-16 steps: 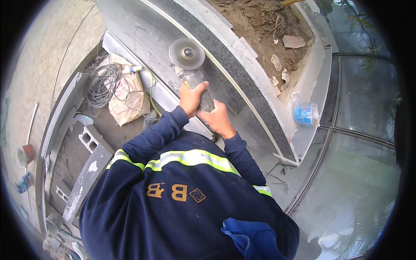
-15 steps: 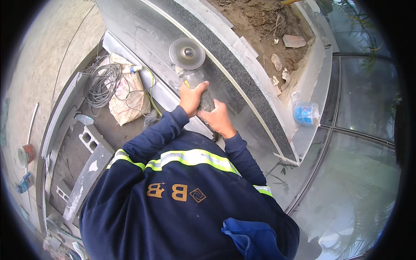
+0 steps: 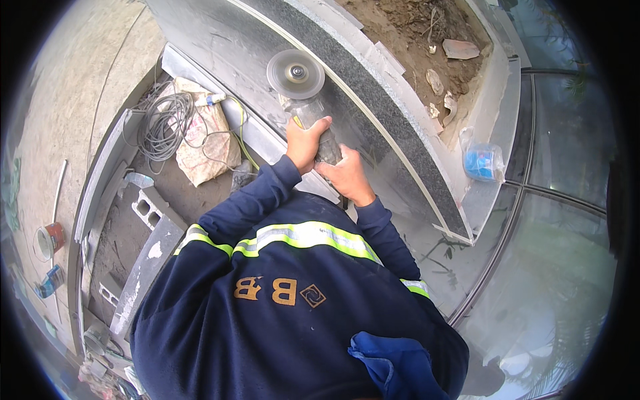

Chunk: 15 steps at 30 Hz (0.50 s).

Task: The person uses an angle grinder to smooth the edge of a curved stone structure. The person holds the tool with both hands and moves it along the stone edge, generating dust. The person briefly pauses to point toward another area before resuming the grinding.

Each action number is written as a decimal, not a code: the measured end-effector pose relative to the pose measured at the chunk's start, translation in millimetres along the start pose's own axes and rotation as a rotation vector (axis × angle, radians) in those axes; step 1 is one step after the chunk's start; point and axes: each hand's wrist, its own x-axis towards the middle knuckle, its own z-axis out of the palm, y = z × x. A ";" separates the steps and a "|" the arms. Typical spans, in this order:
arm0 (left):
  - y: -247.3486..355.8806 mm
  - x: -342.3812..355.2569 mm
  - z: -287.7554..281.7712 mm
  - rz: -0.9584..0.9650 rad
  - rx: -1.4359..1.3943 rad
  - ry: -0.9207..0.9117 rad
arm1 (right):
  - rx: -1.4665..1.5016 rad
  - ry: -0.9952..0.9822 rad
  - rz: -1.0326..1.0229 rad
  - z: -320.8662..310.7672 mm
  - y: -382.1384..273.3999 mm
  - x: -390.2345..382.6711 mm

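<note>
Both of my hands hold a dusty angle grinder (image 3: 307,112) with a large round disc (image 3: 295,75) at its far end. My left hand (image 3: 305,143) is wrapped round the body just behind the disc, thumb across the top. Closer to me, my right hand (image 3: 349,175) grips the rear of the body. The disc lies over the smooth grey face of a curved stone wall (image 3: 253,47), beside its pale edge strip; whether it touches the stone I cannot tell. A dark granite band (image 3: 373,107) runs along the wall's top.
Left of me, a coiled grey cable (image 3: 167,127) lies on a stained sack (image 3: 208,150), with a yellow-green cord beside it. Hollow concrete blocks (image 3: 151,208) and a long slab (image 3: 148,280) are nearby. A bagged blue container (image 3: 481,163) stands on the ledge at right, near soil (image 3: 413,40) and glass panels.
The whole view has shifted slightly, so most things sit a little further right. My hands keep the same grip on the grinder, and the disc stays beside the edge strip.
</note>
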 end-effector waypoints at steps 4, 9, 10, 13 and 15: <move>-2.2 -3.1 0.0 -0.017 -0.014 -0.012 | 0.011 0.002 0.020 0.1 0.4 -3.8; -6.9 -4.4 -0.2 -0.033 -0.026 -0.010 | 0.092 0.041 0.008 4.7 10.5 -6.6; -7.7 -4.6 -0.2 -0.035 -0.027 -0.015 | 0.088 0.035 0.008 4.9 13.2 -7.0; -10.8 -3.4 -1.0 -0.023 -0.028 -0.006 | 0.081 0.012 0.026 3.7 13.6 -7.5; -11.2 -1.6 -3.2 -0.018 -0.018 -0.004 | 0.090 -0.001 0.056 4.0 7.6 -7.1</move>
